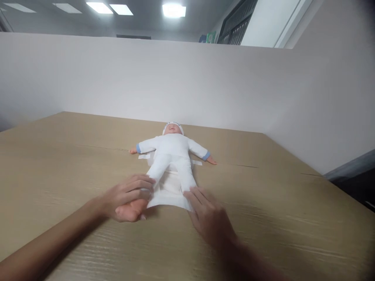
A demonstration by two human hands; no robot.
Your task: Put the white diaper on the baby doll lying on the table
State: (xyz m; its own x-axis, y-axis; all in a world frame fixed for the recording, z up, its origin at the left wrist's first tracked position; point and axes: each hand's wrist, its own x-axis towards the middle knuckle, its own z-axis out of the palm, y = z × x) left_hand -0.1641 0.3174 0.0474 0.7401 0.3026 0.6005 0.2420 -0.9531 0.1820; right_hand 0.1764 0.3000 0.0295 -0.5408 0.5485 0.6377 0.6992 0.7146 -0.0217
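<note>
Currently, left hand (pixel 125 195): wrapped around the doll's (pixel 172 146) lower leg, bare foot (pixel 130 212) against the palm.
Left tab (pixel 144 157): spread outward on the table (pixel 73 168), unfastened.
Doll: on its back mid-table, clothed, arms wide.
Diaper (pixel 170 200): under the hips, so placing looks done; front flat between the legs, not yet folded up.
Right tab (pixel 197 162): likewise unfastened.
Right hand (pixel 211 216): fingers over the other leg's end, by the diaper's edge; cannot tell whether gripping.
</note>
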